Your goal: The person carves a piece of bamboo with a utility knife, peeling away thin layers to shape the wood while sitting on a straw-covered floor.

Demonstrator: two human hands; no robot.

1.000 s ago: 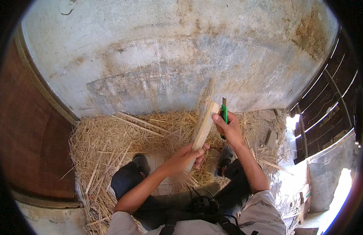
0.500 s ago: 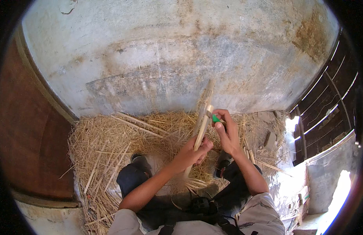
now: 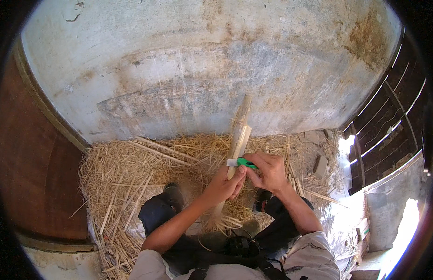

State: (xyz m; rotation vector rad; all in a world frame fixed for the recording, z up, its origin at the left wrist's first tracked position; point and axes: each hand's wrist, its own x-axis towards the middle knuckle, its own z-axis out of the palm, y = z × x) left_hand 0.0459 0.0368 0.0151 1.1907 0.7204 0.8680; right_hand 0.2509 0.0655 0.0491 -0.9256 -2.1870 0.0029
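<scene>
green knife [image 3: 247, 163] across pale wooden strip [image 3: 244, 138]

From my head, a wide fisheye camera looks down, upright, over my forearms [image 3: 177, 223] at my fingers [image 3: 265, 160], near mid-view, and faces the wall [image 3: 188, 79] beyond; straight edges bow toward its dark, round rim.

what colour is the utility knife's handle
The utility knife handle is mostly green, best in the head view.
</scene>
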